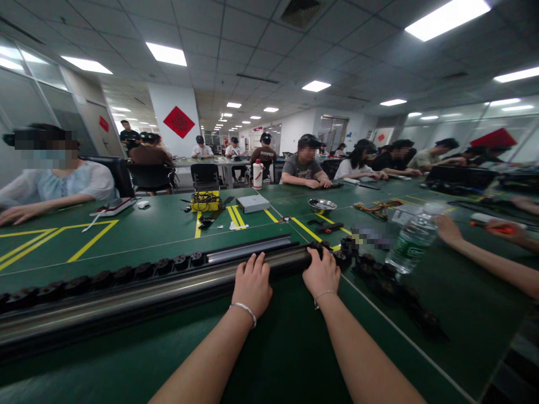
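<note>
A long metal rail (147, 293) with dark sides runs from the left edge to the middle of the green table. My left hand (252, 283) lies across it with its fingers stretched out. At the rail's right end my right hand (323, 272) has its fingers curled over a black end part, partly hidden beneath them. Behind the rail lies a row of black chain-like pieces (124, 274), beside a shorter grey strip (248, 248). More linked black pieces (404, 297) trail across the table to the right of my right hand.
A water bottle (415, 238) stands at the right, near another person's hand (448, 230). Further back are a metal bowl (322, 205), a grey box (252, 203), a yellow box with cables (205, 201) and bundled wires (377, 209). Several people sit around the tables.
</note>
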Motion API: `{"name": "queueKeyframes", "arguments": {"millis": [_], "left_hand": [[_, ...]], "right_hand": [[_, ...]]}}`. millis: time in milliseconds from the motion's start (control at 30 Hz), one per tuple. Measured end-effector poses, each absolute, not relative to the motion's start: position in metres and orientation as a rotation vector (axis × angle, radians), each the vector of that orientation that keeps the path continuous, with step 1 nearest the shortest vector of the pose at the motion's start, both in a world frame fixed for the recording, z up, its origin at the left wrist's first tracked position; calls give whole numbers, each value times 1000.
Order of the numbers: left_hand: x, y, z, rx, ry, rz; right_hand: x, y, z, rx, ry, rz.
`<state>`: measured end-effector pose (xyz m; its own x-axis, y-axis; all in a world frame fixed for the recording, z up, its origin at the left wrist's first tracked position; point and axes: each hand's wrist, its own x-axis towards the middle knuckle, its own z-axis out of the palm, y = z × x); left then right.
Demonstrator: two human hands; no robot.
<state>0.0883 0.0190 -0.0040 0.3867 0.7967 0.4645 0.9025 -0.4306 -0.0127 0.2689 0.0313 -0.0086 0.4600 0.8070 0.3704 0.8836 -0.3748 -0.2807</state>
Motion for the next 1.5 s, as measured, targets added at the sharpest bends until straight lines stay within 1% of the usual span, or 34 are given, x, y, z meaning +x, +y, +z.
{"name": "queueKeyframes", "arguments": {"millis": [1500], "left_hand": [[87, 18, -3, -2407, -1499, -575]], "right_hand": [[275, 33, -11, -2311, -1410, -181]]}}
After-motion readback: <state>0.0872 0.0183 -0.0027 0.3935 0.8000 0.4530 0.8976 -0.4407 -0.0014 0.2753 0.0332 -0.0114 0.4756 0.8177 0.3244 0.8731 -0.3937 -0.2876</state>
